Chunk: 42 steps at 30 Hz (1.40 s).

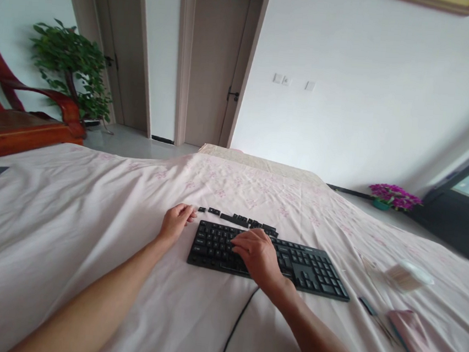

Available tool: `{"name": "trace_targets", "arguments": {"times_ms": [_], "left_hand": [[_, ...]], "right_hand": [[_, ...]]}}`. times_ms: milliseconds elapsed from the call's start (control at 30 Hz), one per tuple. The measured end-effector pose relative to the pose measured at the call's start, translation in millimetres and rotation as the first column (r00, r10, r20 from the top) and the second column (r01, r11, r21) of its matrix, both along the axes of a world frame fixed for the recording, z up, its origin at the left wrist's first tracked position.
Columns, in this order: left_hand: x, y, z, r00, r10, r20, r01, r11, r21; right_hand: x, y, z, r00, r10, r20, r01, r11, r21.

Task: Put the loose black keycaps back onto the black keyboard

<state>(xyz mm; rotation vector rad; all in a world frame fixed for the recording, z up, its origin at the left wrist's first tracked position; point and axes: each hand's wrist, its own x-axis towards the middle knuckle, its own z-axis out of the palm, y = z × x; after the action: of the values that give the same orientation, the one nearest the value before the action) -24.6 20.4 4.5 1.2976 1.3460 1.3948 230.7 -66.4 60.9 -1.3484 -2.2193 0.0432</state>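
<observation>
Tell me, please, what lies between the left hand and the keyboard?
Only bare pink sheet separates the left hand from the keyboard, per the head view.

Under right hand (257,254), keyboard (316,270) middle hidden; left hand (176,220) curled, contents unclear; container (409,276) at right blurred.

Two arms in shot, left forearm (93,306) and right forearm (318,344), both bare from the bottom edge up to the wrists. Left hand (177,219) bare, right hand (257,254) bare too. Forearms slim, narrowing toward the wrists. Fingers (239,244) too small here to make out nails or detail.
</observation>
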Motion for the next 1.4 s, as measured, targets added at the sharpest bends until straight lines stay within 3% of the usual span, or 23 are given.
{"name": "trace_targets", "arguments": {"times_ms": [167,733,833,967,1133,1400], "left_hand": [[0,1,-3.1,1.0,0.023,-0.006,-0.023,0.999,0.028],[-1,1,-5.3,1.0,0.018,0.021,-0.019,0.999,0.028],[-2,3,-7.1,0.993,0.022,0.112,-0.024,0.999,0.02],[-6,6,-3.0,0.937,-0.028,0.347,0.03,1.0,-0.001],[-9,5,8.0,0.822,-0.117,0.557,0.139,0.99,0.002],[-12,6,11.7,0.721,-0.252,0.646,0.282,0.958,0.058]], "right_hand": [[-1,-22,-8.4,0.995,-0.018,0.103,0.01,0.997,0.077],[-19,-32,-6.8,0.891,-0.021,0.453,-0.033,0.993,0.111],[-21,-36,-5.0,0.873,-0.014,0.487,-0.044,0.993,0.107],[-24,-39,-8.9,0.851,0.001,0.525,-0.086,0.987,0.137],[-22,-37,-8.3,0.891,0.028,0.453,-0.085,0.991,0.106],[-4,-28,-10.6,0.997,0.001,0.08,-0.003,1.0,0.023]]}}
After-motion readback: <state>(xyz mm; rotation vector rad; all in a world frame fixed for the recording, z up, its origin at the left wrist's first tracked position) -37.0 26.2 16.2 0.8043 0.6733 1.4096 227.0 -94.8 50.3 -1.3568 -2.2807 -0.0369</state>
